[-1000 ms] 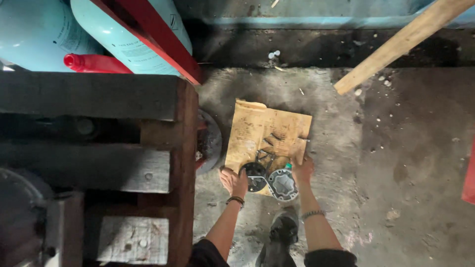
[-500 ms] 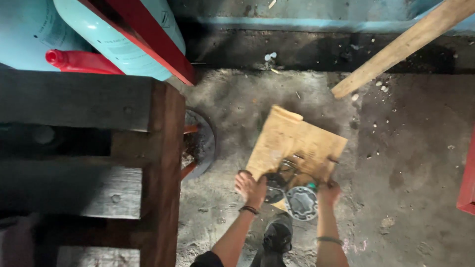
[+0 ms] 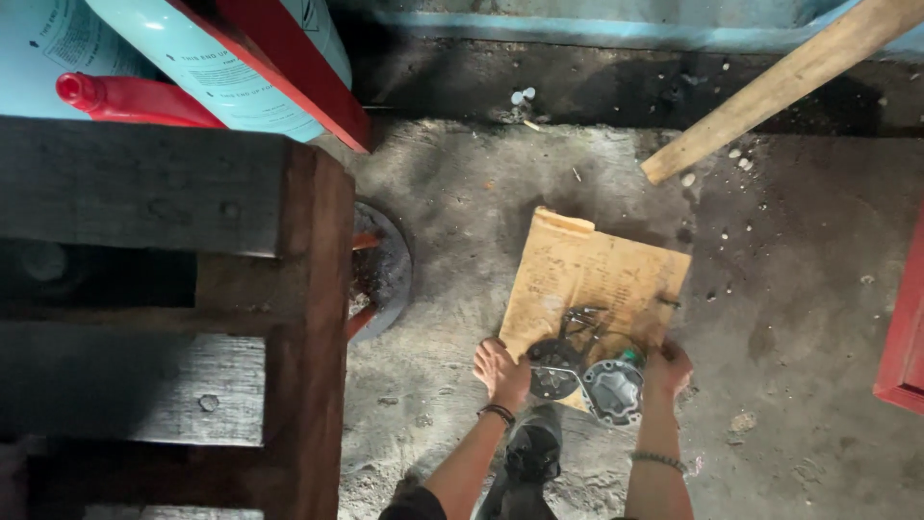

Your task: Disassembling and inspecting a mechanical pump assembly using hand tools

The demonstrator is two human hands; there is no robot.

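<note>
Two hands (image 3: 582, 371) — cardboard (image 3: 597, 279), metal parts (image 3: 587, 380)

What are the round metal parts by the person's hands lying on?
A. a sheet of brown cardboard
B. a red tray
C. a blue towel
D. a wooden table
A. The round metal parts rest on the near edge of a sheet of brown cardboard spread on the concrete floor, with the left hand and right hand at that edge on either side of them.
</note>
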